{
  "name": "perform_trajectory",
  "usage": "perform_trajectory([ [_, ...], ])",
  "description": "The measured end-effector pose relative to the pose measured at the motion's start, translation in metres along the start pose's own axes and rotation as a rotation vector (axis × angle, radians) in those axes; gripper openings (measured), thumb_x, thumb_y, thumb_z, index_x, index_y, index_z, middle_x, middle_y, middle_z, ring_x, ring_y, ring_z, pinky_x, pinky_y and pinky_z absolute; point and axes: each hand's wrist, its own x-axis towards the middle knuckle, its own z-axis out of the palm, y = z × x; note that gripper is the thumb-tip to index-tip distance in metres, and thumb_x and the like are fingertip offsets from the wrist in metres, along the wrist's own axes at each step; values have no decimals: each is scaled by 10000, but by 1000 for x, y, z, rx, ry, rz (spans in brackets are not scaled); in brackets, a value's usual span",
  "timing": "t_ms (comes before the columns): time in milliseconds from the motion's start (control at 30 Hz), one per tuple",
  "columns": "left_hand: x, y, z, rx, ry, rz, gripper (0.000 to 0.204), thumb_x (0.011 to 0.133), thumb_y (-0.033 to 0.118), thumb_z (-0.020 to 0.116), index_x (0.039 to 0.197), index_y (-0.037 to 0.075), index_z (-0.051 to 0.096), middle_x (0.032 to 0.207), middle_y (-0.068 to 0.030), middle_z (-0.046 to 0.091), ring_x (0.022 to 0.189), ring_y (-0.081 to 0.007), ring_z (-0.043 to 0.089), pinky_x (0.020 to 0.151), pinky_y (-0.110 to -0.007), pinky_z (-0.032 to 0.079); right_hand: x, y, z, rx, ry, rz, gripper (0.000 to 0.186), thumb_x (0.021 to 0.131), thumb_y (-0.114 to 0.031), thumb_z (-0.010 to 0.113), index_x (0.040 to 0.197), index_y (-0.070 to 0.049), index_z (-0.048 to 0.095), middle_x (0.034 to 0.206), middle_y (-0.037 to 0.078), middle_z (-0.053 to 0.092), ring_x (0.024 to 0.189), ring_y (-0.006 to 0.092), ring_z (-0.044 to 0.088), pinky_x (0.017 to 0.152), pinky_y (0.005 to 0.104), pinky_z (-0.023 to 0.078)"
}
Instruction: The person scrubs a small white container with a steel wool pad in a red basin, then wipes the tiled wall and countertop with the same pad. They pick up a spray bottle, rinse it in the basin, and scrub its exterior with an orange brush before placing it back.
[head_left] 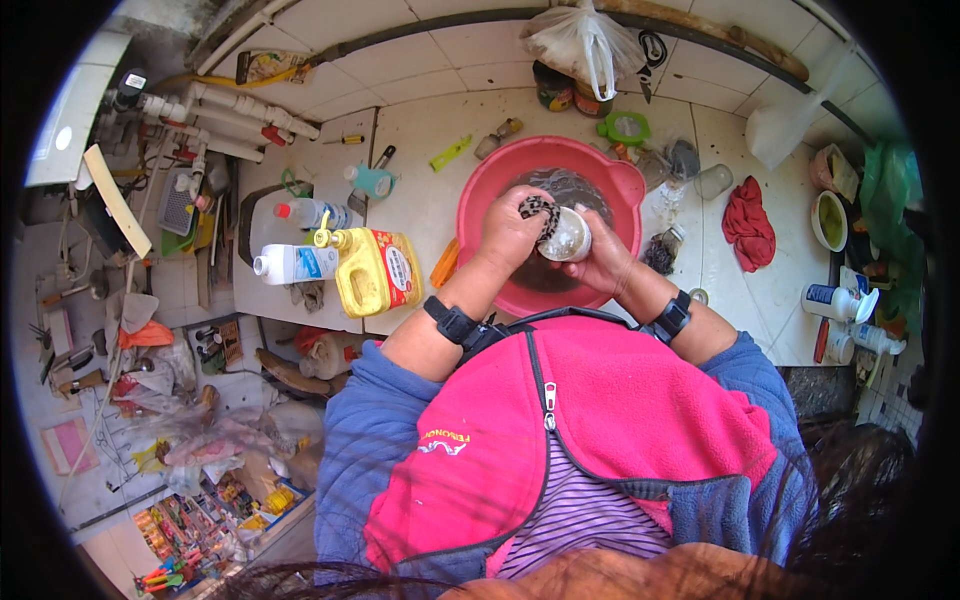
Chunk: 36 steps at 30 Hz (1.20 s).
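Okay, I've got the left hand (510,225) clutching a dark speckled, bunched pad (540,214) against a white round container (568,238), the right hand (601,252) curled around it — above the round pink plastic basin (628,182). Midway, I'd judge — container looks smeared, not yet set down.

You face a pale tiled wall (410,70) behind a white counter (410,125), with white pipes (245,107) to your left.

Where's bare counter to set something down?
Right: bare counter between the red cloth and white bottle. Left: a smaller patch between the teal bottle and pink basin. Crowded: around the yellow jug, and just right of the basin, by the clear jar.
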Motion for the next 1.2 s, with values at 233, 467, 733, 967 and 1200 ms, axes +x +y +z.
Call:
perform_trajectory([
  [233, -2, 2, -7, -117, -83, 192, 425, 798, 5, 627, 1217, 65, 603, 1213, -133, 641, 1134, -247, 621, 962, -351, 503, -1, -6, 1, 81, -3, -104, 523, 998, -552, 402, 1233, -118, 576, 1048, 73, 689, 829, 198, 690, 604, 287, 576],
  [467, -9, 25, -6, 388, -144, 410, 620, 629, 219, 750, 1222, 104, 609, 1234, -173, 603, 1151, -355, 586, 988, -415, 485, -2, 0, -1, -4, -111, -37, 485, 999, -546, 437, 1257, -153, 557, 1084, 28, 666, 918, 146, 669, 696, 302, 584],
  [733, -11, 29, 1, 361, -65, 400, 565, 641, 211, 740, 1175, 71, 618, 1197, -176, 621, 1105, -343, 613, 946, -405, 506, 1, 2, -5, 13, -112, -145, 402, 996, -502, 493, 1219, -178, 574, 1067, -4, 662, 906, 128, 653, 680, 285, 554],
  [967, -8, 29, 3, 230, 20, 105, 445, 751, 113, 695, 1184, 39, 622, 1010, -124, 680, 925, -200, 667, 850, -314, 529, -2, 5, 5, -85, -67, -346, 538, 965, -415, 601, 1375, -148, 379, 1244, 54, 544, 1071, 197, 597, 825, 364, 536],
  [1200, -7, 27, -3, 194, 14, 32, 409, 763, 179, 719, 1142, 47, 641, 998, -163, 696, 896, -264, 691, 806, -358, 547, -9, 3, 9, -52, -129, -338, 600, 943, -303, 657, 1407, -142, 312, 1325, 88, 476, 1171, 238, 548, 931, 425, 499],
])
